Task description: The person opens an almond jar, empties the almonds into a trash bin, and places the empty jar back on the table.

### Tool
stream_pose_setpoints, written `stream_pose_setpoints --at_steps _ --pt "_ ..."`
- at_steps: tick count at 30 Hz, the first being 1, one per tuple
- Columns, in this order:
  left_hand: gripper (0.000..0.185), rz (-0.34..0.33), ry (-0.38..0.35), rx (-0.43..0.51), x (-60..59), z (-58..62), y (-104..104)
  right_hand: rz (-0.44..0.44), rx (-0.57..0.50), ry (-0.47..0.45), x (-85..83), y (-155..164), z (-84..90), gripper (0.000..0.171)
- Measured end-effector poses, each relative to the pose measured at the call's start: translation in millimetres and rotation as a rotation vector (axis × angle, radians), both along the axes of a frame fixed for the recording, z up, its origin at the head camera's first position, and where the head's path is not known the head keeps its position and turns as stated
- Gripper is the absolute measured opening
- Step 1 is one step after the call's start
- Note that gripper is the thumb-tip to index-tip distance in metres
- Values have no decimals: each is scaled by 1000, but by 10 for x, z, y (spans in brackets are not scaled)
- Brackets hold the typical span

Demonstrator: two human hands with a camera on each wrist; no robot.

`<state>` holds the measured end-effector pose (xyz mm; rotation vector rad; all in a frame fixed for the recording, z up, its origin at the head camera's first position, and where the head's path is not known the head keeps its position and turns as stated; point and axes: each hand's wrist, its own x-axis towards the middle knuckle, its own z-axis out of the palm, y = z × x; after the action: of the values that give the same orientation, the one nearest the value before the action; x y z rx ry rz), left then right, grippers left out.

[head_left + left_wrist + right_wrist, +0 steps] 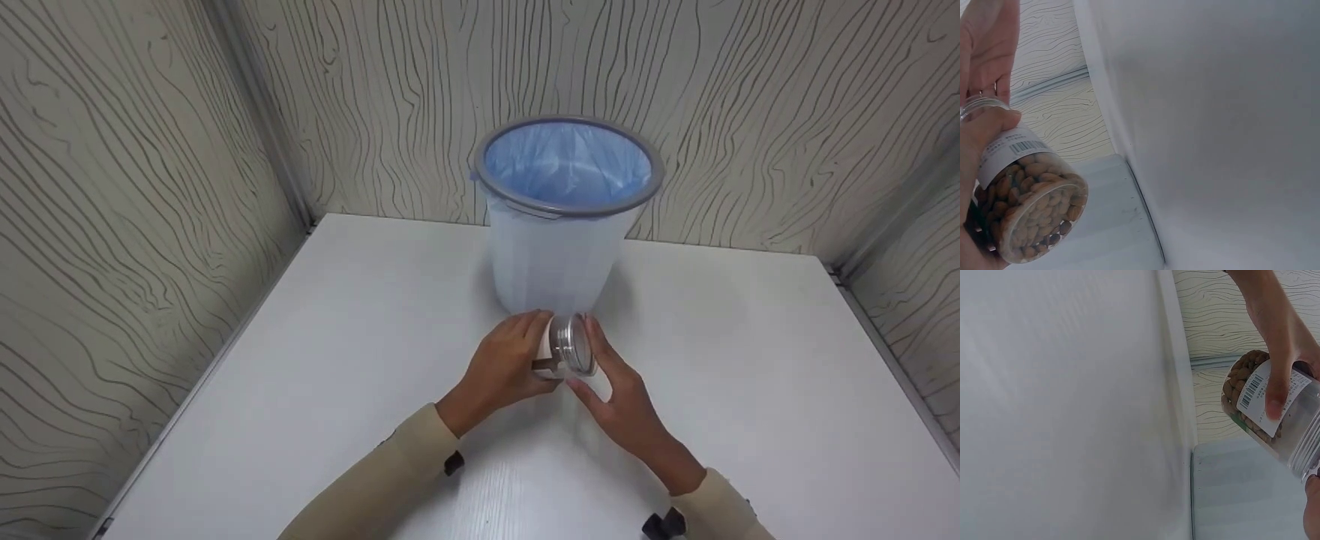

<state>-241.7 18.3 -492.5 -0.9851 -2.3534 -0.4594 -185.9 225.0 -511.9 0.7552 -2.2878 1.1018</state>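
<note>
A clear plastic jar of almonds (1039, 208) lies on its side between the two hands, in front of the bin. My left hand (501, 361) grips it round the body, over the white label (1255, 391) with a barcode. Its base faces left and its ridged neck faces right. On the right end, my right hand (628, 405) holds the clear lid (582, 345), with the thumb at its lower edge and fingers along the far side. In the right wrist view, almonds are gathered toward the base, and the neck end looks bare.
A bin (551, 262) with a grey rim and a blue liner (566, 169) stands beyond the hands, near the back wall. Patterned panels (390, 97) enclose the white table (360, 330) at the back and both sides.
</note>
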Motion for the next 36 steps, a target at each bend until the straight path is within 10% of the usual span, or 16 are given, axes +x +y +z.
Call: stream_pose_setpoints --at_steps 14,36 --pt "87 -2 6 -8 14 -7 12 -53 -34 -133 15 -5 23 76" --pt "91 -11 17 6 7 28 -7 25 9 8 5 19 47 91"
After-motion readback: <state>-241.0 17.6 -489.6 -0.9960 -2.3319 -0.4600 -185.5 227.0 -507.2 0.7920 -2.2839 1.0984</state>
